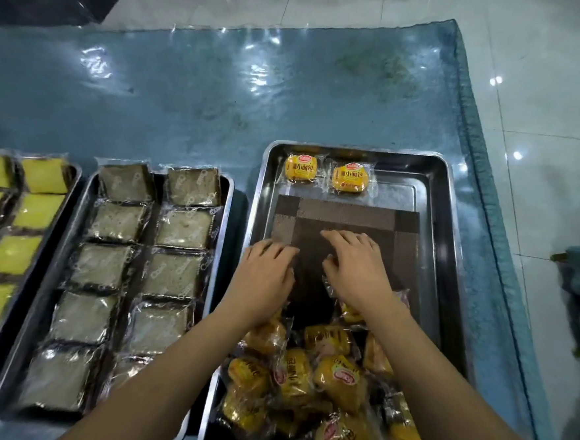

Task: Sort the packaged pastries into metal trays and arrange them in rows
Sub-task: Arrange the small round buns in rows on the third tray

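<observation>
A metal tray (441, 243) on the right holds a brown woven mat (343, 212). Two yellow packaged buns (301, 168) (349, 177) lie side by side along its far edge. A loose pile of yellow packaged buns (313, 379) fills the near end of the tray. My left hand (264, 283) and my right hand (357, 266) lie palm down on the mat just beyond the pile, fingers spread and fairly straight. Neither hand holds a bun. My wrists cover part of the pile.
A middle tray (226, 193) carries two rows of grey-brown wrapped cake slices (120, 266). A left tray (72, 176) holds yellow wrapped cake slices (9, 253). The trays stand on a blue plastic-covered table (238, 86). Tiled floor (541, 99) lies to the right.
</observation>
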Demonstrator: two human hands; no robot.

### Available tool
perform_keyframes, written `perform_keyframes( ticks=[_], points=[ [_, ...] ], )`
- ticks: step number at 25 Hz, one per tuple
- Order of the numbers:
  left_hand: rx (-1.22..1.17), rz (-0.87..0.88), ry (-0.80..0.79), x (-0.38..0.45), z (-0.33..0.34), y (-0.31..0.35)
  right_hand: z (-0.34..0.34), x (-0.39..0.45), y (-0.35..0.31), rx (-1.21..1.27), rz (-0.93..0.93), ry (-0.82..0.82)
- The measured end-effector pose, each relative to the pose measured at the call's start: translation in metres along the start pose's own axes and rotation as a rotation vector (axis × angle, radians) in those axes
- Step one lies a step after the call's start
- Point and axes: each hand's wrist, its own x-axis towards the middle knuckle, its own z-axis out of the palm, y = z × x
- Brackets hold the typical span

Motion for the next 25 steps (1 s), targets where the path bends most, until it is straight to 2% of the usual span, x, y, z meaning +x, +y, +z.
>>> perform_keyframes(
  ticks=[9, 13, 22, 25],
  points=[
    [-0.057, -0.113, 0.023, -0.106, -0.001, -0.025, 0.012, -0.043, -0.037, 0.021, -0.142, -0.113],
    [-0.042, -0.081, 0.020, -0.135, 0.000, -0.024, 0.015, -0.057, -0.044, 0.016, -0.168, -0.150],
    [-0.019, -0.101, -0.018, -0.138, 0.007, -0.026, 0.015, -0.070, -0.045, -0.020, -0.180, -0.194],
    [-0.138, -0.161, 0.027, -0.133, 0.000, -0.022, 0.015, -0.073, -0.045, -0.014, -0.178, -0.184]
  ],
)
